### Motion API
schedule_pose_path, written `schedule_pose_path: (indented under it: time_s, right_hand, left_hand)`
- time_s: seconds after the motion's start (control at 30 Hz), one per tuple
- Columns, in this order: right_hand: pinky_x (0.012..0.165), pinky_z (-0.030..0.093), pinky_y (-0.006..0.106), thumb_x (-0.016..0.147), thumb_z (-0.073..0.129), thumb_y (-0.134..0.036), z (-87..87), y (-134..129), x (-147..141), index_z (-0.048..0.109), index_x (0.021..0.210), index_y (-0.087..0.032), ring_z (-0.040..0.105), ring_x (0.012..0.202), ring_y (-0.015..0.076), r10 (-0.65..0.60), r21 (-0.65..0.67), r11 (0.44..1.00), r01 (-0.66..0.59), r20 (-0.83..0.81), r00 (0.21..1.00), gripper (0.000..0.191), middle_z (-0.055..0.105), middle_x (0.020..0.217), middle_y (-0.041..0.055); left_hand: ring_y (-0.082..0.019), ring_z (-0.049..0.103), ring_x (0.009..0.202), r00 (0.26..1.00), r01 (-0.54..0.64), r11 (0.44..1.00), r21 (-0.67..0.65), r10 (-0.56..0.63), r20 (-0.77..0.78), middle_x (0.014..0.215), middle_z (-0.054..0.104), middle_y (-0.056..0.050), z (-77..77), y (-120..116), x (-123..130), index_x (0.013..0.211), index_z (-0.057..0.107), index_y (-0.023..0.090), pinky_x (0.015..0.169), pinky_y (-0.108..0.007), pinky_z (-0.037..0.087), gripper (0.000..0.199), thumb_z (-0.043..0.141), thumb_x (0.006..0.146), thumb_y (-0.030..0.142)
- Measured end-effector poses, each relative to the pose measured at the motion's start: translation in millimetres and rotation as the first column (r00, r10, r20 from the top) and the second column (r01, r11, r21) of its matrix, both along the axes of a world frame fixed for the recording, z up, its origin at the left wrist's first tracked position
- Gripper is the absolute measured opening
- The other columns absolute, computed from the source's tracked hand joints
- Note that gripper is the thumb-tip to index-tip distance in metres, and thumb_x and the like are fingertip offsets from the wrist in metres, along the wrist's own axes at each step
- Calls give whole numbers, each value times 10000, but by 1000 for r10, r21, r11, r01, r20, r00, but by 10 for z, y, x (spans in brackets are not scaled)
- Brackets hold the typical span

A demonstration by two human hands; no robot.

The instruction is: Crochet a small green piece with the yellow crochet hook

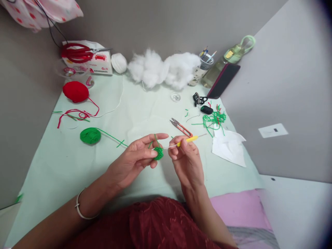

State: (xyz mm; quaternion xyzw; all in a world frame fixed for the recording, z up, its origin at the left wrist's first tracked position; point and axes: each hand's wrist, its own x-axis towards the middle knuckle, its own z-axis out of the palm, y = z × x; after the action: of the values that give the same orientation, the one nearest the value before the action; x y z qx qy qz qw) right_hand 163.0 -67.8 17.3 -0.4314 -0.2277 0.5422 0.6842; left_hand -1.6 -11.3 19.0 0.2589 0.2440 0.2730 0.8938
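Note:
Between the thumb and fingers of my left hand (137, 154) is a small green crochet piece (158, 154). Green yarn loops over the raised index finger and runs left to a green yarn ball (90, 136) on the table. My right hand (187, 155) pinches the yellow grip of a crochet hook (191, 139). The hook's thin metal shaft points left and its end meets the green piece; whether it passes through a stitch I cannot tell. Just beyond the right hand lie orange-handled thread snips (182, 128), their blades pointing away to the left.
Red yarn (75, 91), a white yarn ball (119, 63) and fluffy white stuffing (150, 69) line the back and left. To the right are green yarn scraps (214, 118), a black hair claw (199, 99), white paper (228, 146), a phone (224, 81) and a bottle (218, 67). Red scissors (77, 53) rest on a box.

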Motion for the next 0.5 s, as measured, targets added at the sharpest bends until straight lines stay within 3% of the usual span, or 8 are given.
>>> schedule_pose_path:
  time_s: [0.1,0.27,0.5]
  right_hand:
    - [537,476,220,864,828,-400,-4,-26,16,801,830,-219,557,590,95,40,10,999,-40,30,999,186,696,739,14]
    - [604,543,292,928,765,-416,-31,-58,38,825,927,-245,618,631,130,-16,152,988,-26,269,963,181,733,811,29]
    - [627,544,285,996,690,-309,-73,-59,23,824,973,-252,648,678,127,-64,270,963,-26,320,945,148,735,853,27]
  left_hand:
    - [-88,498,706,1000,-8,999,43,9,-23,931,603,-6,7,-5,-17,1194,830,243,587,-163,480,390,811,808,189]
    - [-116,536,764,994,-16,995,103,27,-106,964,604,-8,53,-16,-36,1248,809,289,707,-232,539,385,809,864,262]
    - [-127,555,772,992,-23,998,60,30,-126,913,631,-10,76,2,-17,1287,781,244,633,-216,476,463,860,831,245]
